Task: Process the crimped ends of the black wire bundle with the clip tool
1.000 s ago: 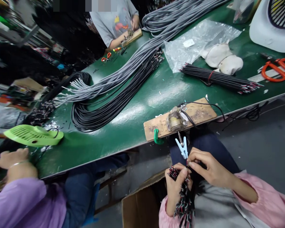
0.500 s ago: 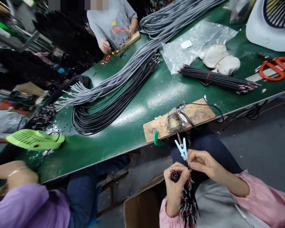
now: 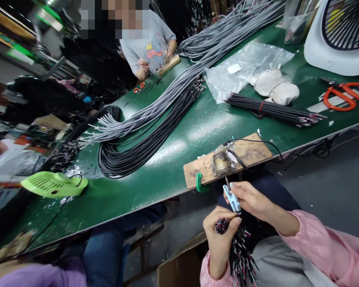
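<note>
left hand (image 3: 219, 235) grips wire bundle (image 3: 237, 251) | right hand (image 3: 248, 197) pinches clip (image 3: 231, 199) (just above)

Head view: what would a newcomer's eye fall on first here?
Most striking is the long sweep of grey and black cables curving across the green table. Next, in the foreground below the table edge, the left hand grips a bundle of short wires while the right hand holds a pale blue clip near the wooden board. Orange scissors lie at far right.
</note>
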`<state>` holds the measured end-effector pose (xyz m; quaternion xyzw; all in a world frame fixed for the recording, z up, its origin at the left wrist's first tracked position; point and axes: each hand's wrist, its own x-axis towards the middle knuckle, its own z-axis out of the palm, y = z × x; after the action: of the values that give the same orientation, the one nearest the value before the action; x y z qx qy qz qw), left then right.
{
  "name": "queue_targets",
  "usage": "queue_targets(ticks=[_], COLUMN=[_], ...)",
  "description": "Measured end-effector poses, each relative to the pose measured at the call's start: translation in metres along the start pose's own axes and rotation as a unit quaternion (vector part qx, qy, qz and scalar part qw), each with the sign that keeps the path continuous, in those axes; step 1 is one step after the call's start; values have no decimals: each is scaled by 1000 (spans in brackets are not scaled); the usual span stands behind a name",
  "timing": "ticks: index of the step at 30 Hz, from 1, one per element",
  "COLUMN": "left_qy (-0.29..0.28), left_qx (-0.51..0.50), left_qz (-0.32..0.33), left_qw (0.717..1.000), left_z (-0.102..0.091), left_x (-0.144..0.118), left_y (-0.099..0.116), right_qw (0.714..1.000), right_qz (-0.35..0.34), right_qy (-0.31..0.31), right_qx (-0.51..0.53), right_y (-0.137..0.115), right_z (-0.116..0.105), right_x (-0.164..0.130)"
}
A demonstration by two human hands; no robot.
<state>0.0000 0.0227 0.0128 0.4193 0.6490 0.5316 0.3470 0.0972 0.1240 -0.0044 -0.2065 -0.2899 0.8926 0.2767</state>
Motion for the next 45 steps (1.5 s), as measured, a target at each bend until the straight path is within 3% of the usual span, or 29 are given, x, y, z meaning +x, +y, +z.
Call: queue_targets(ticks=[6, 11, 16, 22, 26, 28, 33, 36, 39, 43, 45], left_qy=[-17, -20, -26, -57, -62, -52, -15, 2, 19, 36, 33], left_qx=[-4, -30, -45, -19, 4, 2, -4, -2, 17, 56, 60], left_qz=[-7, -18, -16, -29, -37, -20, 31, 50, 50, 35, 26], left_qw=[1000, 999, 999, 998, 997, 998, 999, 999, 998, 997, 997], left_z=[3, 2, -1, -1, 0, -1, -5, -7, -8, -7, -6], left_x=[3, 0, -5, -7, -8, -10, -12, -10, -8, -5, -5], left_y=[3, 2, 0, 3, 5, 4, 2, 4, 8, 10, 10], right_qw=[999, 998, 996, 959, 880, 858, 896, 914, 912, 889, 911], right_qz=[8, 12, -8, -58, -149, -161, -128, -114, -113, -122, -87], right_qy=[-38, -10, 2, -79, -78, -86, 8, 15, 51, 90, 57], right_qx=[20, 56, -92, -268, -445, -480, -425, -390, -391, -432, -398], right_y=[1, 8, 7, -4, -13, -18, -21, -15, -11, -16, -19], right_z=[-3, -19, -35, -23, -14, -15, -19, -13, -7, -3, -2], right_x=[0, 0, -18, -45, -52, -49, -23, -7, -1, -2, -3])
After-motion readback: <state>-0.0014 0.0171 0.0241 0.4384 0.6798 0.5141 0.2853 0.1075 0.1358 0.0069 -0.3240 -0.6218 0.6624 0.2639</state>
